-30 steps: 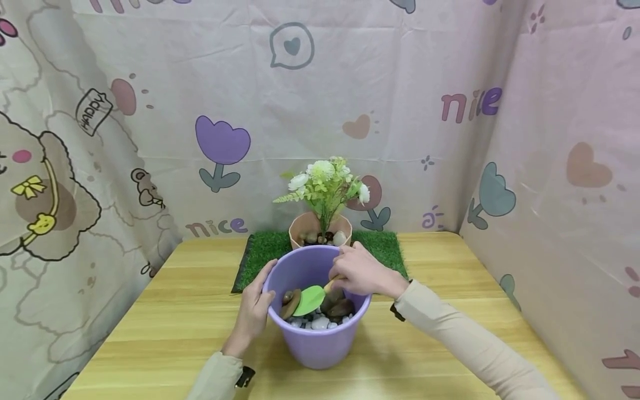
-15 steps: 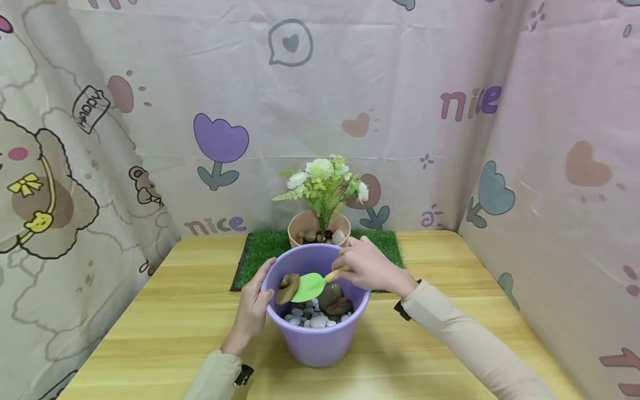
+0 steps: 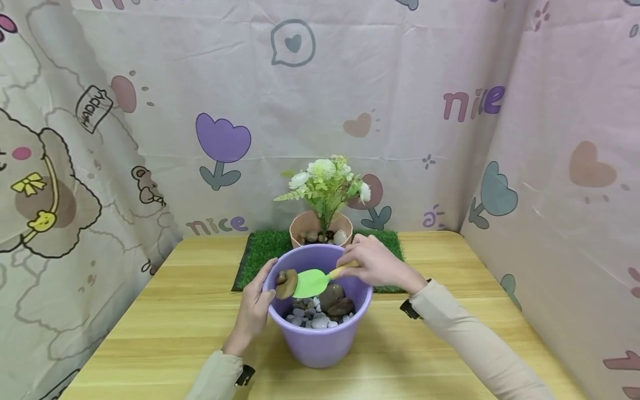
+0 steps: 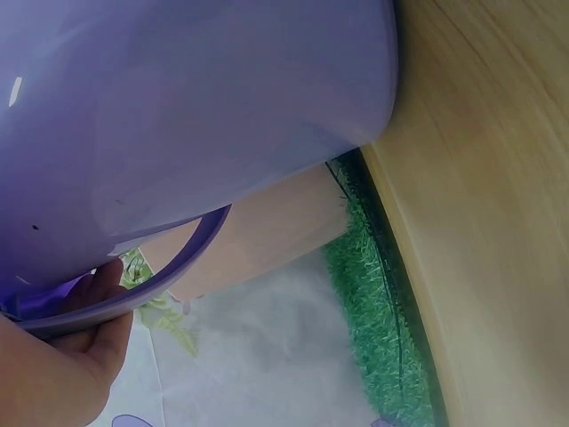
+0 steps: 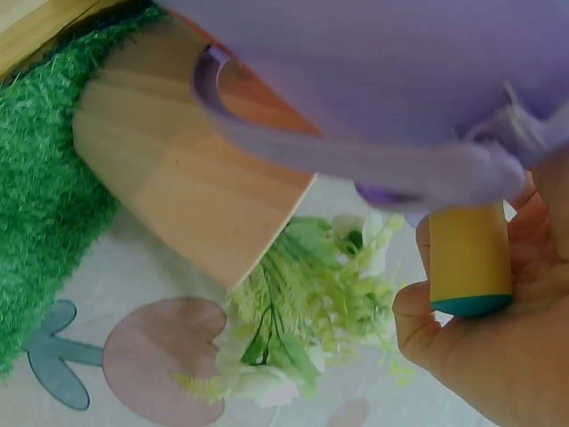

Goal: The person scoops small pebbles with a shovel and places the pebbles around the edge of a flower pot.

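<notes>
Trowel (image 3: 311,283) sits higher inside bucket (image 3: 322,348), brown stones (image 3: 286,285) at tip.
Right hand (image 3: 377,263) clamps fingers (image 3: 351,258) round trowel; left hand (image 3: 253,306) grips bucket. Tilting could spill stones.

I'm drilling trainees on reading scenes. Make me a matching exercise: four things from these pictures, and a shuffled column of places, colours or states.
1. bucket
2. trowel
3. pot
4. grass mat

A. peach, behind the bucket
B. beneath the pot
C. purple, with stones inside
D. held by its yellow handle

Pairs: 1-C, 2-D, 3-A, 4-B
</notes>
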Demonstrator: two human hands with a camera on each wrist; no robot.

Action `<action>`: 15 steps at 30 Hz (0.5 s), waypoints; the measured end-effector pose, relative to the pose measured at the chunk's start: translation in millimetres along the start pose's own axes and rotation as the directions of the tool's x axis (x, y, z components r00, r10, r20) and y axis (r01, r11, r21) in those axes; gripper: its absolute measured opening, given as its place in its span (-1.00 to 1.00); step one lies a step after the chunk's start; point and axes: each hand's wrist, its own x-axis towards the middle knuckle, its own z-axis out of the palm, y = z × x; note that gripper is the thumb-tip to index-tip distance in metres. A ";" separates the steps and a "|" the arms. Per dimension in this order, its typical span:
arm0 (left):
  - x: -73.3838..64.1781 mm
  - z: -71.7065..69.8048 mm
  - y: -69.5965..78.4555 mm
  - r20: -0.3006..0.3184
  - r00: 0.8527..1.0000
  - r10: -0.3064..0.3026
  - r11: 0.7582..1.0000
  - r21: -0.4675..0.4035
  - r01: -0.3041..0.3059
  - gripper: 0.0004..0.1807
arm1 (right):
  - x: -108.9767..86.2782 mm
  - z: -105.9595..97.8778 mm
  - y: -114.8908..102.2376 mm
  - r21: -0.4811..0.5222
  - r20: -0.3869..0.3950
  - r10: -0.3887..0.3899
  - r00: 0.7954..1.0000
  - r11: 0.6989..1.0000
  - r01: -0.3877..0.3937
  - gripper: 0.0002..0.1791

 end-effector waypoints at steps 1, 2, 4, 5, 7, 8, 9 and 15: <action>0.3 0.1 0.1 0.001 1.000 0.001 1.000 0.002 -0.001 -0.30 | -1.5 -1.5 0.9 -0.001 -0.009 0.002 1.000 1.000 -0.002 -0.81; 0.5 -0.1 0.5 0.001 1.000 0.004 1.000 0.006 -0.004 -0.30 | -2.9 -2.8 1.7 0.007 -0.016 0.007 1.000 1.000 -0.006 -0.82; 0.8 -0.3 0.9 0.001 1.000 0.000 1.000 0.011 0.000 -0.31 | -5.6 -5.3 3.1 0.017 -0.032 0.012 0.999 1.000 -0.012 -0.82; 1.0 -0.4 1.1 0.002 1.000 -0.005 1.000 0.009 0.005 -0.31 | -6.7 -6.2 3.7 0.021 -0.036 0.014 0.999 1.000 -0.014 -0.82; 1.2 -0.7 1.3 0.006 1.000 -0.015 1.000 0.009 0.015 -0.31 | -8.9 -7.6 4.8 0.042 -0.044 0.021 0.999 0.999 -0.019 -0.83; 1.1 -0.7 1.4 0.006 1.000 -0.017 1.000 0.009 0.017 -0.30 | -9.7 -8.0 5.2 0.052 -0.046 0.027 0.999 0.998 -0.024 -0.82; 0.8 -0.5 1.2 0.005 1.000 -0.019 1.000 0.010 0.019 -0.30 | -10.5 -8.3 5.6 0.055 -0.049 0.028 0.998 0.998 -0.025 -0.82; -0.6 -0.1 1.4 0.007 1.000 -0.006 1.000 0.006 0.006 -0.29 | -12.0 -6.4 5.4 0.046 -0.068 0.042 0.997 0.998 -0.039 -0.83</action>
